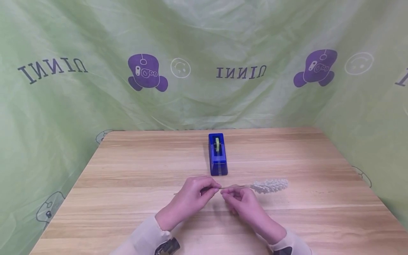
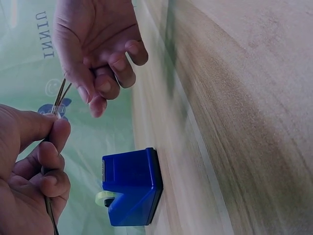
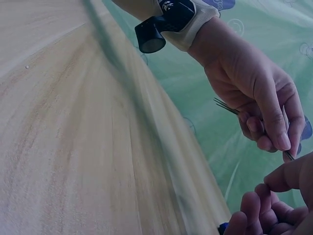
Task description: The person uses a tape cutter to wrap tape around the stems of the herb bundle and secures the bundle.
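My left hand (image 1: 194,193) pinches thin brown stems (image 1: 227,187) between thumb and forefinger, a little above the table. The stems lead right to a fluffy whitish flower head (image 1: 271,186). In the left wrist view, a small clear piece of tape (image 2: 58,110) shows on the stems at the left fingertips. My right hand (image 1: 245,205) is close by on the right, its fingers loosely bent, with the stems passing behind it; no firm grip shows. Beyond the hands stands a blue tape dispenser (image 1: 218,156) with a pale green core (image 1: 217,144).
The wooden table (image 1: 143,152) extends around the hands. Green curtain fabric (image 1: 204,102) with purple prints hangs behind it and along both sides. A dark wrist device (image 1: 167,246) sits on the left sleeve.
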Demonstrator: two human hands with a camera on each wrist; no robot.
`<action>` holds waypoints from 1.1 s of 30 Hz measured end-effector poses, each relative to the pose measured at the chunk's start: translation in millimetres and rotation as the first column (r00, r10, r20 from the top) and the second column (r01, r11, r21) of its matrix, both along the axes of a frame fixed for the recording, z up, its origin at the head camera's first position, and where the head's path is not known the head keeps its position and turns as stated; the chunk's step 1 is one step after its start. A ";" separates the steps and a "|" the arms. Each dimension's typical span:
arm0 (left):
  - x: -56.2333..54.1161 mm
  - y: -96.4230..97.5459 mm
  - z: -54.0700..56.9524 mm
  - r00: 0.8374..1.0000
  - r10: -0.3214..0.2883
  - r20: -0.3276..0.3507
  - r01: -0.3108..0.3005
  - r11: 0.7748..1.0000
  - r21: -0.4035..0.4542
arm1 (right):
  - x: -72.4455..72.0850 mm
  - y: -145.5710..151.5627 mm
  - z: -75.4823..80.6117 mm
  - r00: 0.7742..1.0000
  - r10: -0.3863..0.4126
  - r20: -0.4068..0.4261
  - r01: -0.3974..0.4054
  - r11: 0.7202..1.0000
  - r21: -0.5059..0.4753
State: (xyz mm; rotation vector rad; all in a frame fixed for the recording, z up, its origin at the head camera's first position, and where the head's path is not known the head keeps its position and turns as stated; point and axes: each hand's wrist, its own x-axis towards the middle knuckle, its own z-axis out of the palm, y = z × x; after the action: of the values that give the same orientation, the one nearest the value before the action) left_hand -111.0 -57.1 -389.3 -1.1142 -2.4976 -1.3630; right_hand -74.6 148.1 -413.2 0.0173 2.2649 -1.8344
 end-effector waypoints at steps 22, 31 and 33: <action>0.6 -0.2 -0.5 1.000 0.005 0.030 -0.005 1.000 -0.007 | 1.6 1.1 -3.2 0.999 0.037 -0.014 -0.038 0.999 -0.037; -0.2 -1.1 2.9 1.000 0.026 0.011 -0.026 0.999 -0.036 | 4.8 7.4 3.3 0.979 0.092 -0.183 -0.044 0.968 0.249; -0.2 -1.3 3.1 1.000 0.025 0.010 -0.024 0.999 -0.036 | 6.0 11.9 9.9 0.962 0.159 -0.223 -0.075 0.936 0.344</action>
State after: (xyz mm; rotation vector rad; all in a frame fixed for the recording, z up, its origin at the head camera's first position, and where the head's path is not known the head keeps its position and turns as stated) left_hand -111.3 -58.5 -386.2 -1.0819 -2.5443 -1.3267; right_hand -68.6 160.0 -403.3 -0.3025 2.6583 -1.4434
